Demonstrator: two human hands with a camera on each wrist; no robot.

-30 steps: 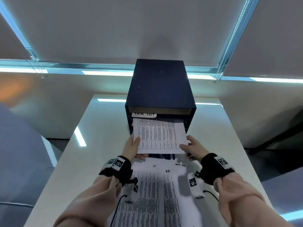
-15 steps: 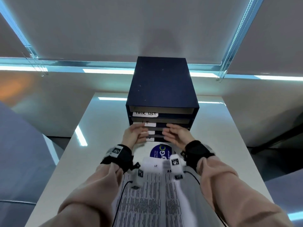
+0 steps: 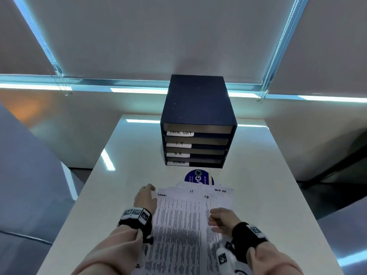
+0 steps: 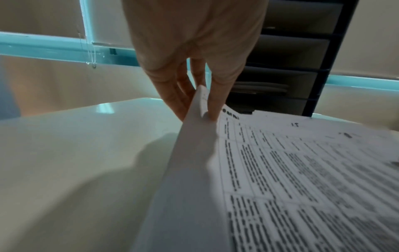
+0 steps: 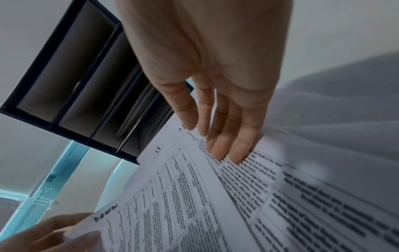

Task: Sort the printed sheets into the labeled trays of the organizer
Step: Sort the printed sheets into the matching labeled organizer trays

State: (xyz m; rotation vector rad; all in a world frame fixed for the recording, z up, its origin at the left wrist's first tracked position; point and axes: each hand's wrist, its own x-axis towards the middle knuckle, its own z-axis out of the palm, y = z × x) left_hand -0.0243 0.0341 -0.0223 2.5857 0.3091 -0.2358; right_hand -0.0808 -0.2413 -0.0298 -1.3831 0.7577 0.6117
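A dark blue organizer (image 3: 198, 108) stands at the table's far end, with trays labelled TASK LIST, I.T, H.R. and ADMIN from top to bottom. A fanned pile of printed sheets (image 3: 182, 225) lies in front of me. My left hand (image 3: 151, 190) pinches the raised far-left corner of the top sheet (image 4: 270, 162), which is marked ADMIN, as the left wrist view shows. My right hand (image 3: 213, 217) rests its straight fingertips (image 5: 224, 153) on the pile's right side. Some paper lies in a lower tray (image 4: 259, 85).
A round blue sticker (image 3: 199, 178) lies on the white table (image 3: 123, 175) between the organizer and the pile. The table's left and right edges are near. A grey seat (image 3: 29, 175) sits at the left, and window blinds hang behind.
A second ago both hands slid a sheet into a tray below TASK LIST. They then drew back to the pile, and my left hand took hold of the top sheet's corner.
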